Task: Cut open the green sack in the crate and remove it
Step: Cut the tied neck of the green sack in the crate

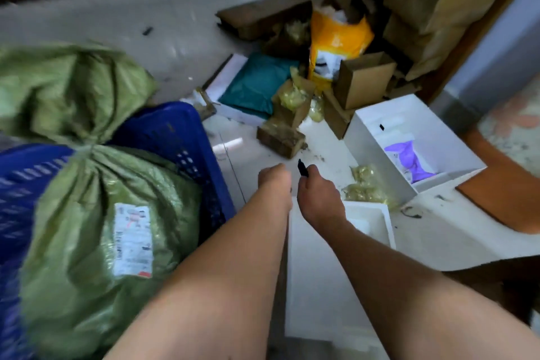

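Observation:
A large green woven sack (96,242), tied at the neck and carrying a white shipping label (133,240), lies in a blue plastic crate (181,137) at the left. Its loose top (64,88) bulges out beyond the tie. My right hand (317,193) is closed around a small black tool (302,168) whose tip points up; it hovers over the white floor to the right of the crate. My left hand (274,181) is beside it with fingers curled, holding nothing that I can see. Both hands are apart from the sack.
An open white box (380,131) holding a purple item stands at the right, with a white foam lid (321,272) under my arms. Cardboard boxes (362,79), a yellow mailer (336,41), a teal bag (257,82) and packing scraps crowd the floor ahead.

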The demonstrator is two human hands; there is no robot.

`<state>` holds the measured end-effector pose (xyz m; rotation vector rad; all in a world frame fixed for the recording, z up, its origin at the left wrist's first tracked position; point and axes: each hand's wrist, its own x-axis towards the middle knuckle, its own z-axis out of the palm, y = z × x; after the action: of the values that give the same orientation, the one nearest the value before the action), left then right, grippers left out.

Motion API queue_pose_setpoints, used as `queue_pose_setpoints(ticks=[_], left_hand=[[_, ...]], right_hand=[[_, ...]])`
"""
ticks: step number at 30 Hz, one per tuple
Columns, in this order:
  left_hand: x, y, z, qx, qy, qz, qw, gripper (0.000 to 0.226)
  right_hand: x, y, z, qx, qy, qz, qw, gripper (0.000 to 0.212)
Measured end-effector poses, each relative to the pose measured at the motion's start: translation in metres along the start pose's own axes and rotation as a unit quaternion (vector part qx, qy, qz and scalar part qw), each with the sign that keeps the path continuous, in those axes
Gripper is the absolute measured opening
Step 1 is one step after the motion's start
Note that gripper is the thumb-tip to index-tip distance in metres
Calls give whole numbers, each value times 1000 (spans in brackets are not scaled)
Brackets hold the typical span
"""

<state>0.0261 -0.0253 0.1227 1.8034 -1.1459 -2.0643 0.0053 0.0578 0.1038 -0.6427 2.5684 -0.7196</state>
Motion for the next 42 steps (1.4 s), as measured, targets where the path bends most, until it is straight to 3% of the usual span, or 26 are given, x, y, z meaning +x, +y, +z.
queue_pose_setpoints(ticks=[5, 8, 11, 14, 18, 22, 25, 27, 34, 38, 42], left_hand=[[-80, 78, -81, -17, 23, 160, 987, 19], [-118, 86, -156, 36, 35, 226, 973, 22], [-144, 87, -231, 80, 78, 250, 962, 23], [-158, 83, -296, 136, 141, 258, 946, 35], [-144, 76, -350, 178, 168, 248, 937, 28], [-114, 72, -356, 176, 154, 241, 942, 38], [-90, 71, -345, 213, 134, 235, 939, 23], [-71, 73, -338, 242, 125, 228, 935, 25], [-11, 91, -318, 294, 145, 190, 925, 60], [16, 99, -312, 327, 147, 178, 916, 65], [37, 100, -310, 336, 153, 168, 914, 62]], right_hand=[[-54, -104, -33, 82, 21, -52, 995, 34], [-101, -161, -33, 128, 8, -89, 988, 28], [-143, -207, -21, 132, -37, -159, 978, 16], [-175, -238, -7, 127, -82, -201, 968, 23], [-189, -257, 18, 131, -125, -206, 962, 29], [-174, -264, 40, 172, -147, -139, 964, 13], [-151, -260, 58, 235, -175, -76, 953, 25], [-133, -257, 70, 248, -184, -59, 949, 28], [-99, -254, 91, 304, -222, -52, 925, 26], [-80, -250, 112, 304, -223, -50, 925, 31], [-68, -249, 125, 303, -213, -43, 928, 20]])
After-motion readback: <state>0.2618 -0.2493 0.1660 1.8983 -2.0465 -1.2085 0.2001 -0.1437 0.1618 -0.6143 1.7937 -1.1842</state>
